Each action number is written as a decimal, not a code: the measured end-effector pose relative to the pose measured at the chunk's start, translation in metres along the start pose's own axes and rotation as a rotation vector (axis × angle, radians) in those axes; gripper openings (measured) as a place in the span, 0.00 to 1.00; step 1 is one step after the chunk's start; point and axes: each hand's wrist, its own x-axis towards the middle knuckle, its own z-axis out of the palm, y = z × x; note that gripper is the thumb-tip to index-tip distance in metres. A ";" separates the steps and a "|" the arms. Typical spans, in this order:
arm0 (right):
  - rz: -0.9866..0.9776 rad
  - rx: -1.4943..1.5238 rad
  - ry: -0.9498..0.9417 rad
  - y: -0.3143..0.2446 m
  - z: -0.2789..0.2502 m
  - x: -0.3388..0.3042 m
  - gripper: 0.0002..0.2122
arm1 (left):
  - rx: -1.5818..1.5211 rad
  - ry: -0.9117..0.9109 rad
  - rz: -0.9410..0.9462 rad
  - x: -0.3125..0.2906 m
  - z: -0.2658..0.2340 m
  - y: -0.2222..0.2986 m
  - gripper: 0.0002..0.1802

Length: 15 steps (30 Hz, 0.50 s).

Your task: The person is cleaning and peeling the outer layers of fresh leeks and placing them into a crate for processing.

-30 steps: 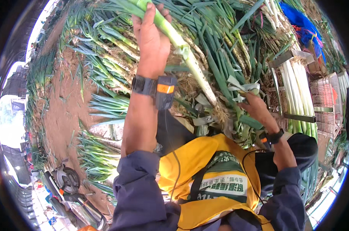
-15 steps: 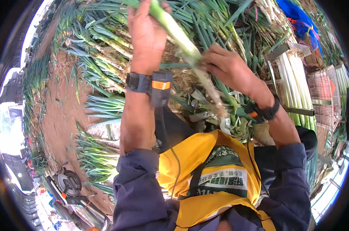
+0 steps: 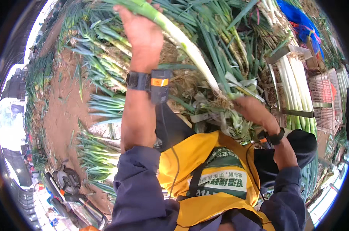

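Observation:
My left hand [image 3: 143, 36] is raised and closed around the green upper part of a long leek [image 3: 189, 52]. The leek's white shaft slants down to the right, ending in a rooty tip near my right hand [image 3: 255, 111]. My right hand is closed on the loose outer leaves [image 3: 243, 86] at that root end. A black wrist device with an orange patch [image 3: 157, 82] sits on my left wrist, and a dark band [image 3: 276, 136] on my right. Below the hands lies a heap of stripped leaves [image 3: 228, 121].
A big pile of green leeks [image 3: 205, 23] fills the ground ahead. Trimmed white leeks lie stacked in a frame [image 3: 293, 82] at the right, next to a pink crate [image 3: 326, 92]. More leek bundles [image 3: 97, 154] lie on brown earth at the left. A motorbike [image 3: 66, 184] stands at lower left.
My right hand slid down the leek from mid-shaft to the root end, pulling outer leaves. My left hand kept its hold up high.

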 end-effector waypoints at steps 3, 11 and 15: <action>0.015 0.422 0.312 -0.071 -0.064 0.053 0.10 | 0.107 0.100 -0.018 -0.006 -0.004 -0.005 0.29; -0.200 0.369 0.730 -0.107 -0.082 0.142 0.11 | -0.087 0.075 -0.219 -0.012 0.008 -0.023 0.23; -0.281 0.318 0.799 -0.109 -0.083 0.164 0.08 | -0.155 0.028 -0.290 -0.011 0.003 -0.018 0.24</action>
